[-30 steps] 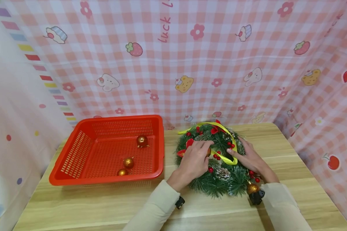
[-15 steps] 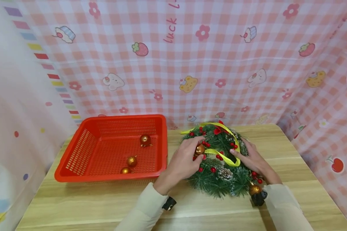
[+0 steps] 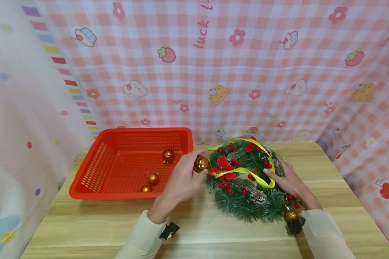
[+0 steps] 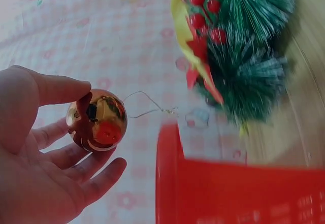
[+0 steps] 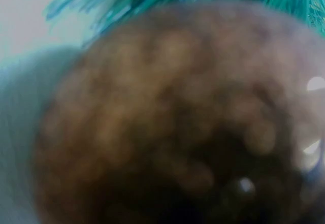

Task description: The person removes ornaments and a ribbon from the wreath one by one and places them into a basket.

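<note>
Between thumb and fingers, my left hand (image 3: 183, 180) pinches a shiny gold bauble (image 3: 201, 164), held left of the wreath near the basket's right rim. A thin hanging loop trails from the bauble (image 4: 104, 122) in the left wrist view. The green wreath (image 3: 236, 203) lies on the table with red berries, pine cones, a red flower (image 3: 225, 167) and a yellow ribbon (image 3: 262, 183). My right hand (image 3: 288, 180) holds the wreath's right side, thumb over the inner edge. Another gold bauble (image 3: 291, 215) hangs at the wreath's lower right; its blurred surface (image 5: 177, 112) fills the right wrist view.
A red plastic basket (image 3: 116, 195) stands on the left of the wooden table (image 3: 214, 237), with three gold baubles inside, one of them this bauble (image 3: 168, 155). A pink checked curtain (image 3: 181, 72) rises behind the table's back edge.
My left hand has drawn back leftward from the wreath with the gold bauble, uncovering the red flower. The right hand stays on the wreath. The head view has shifted a little left.
</note>
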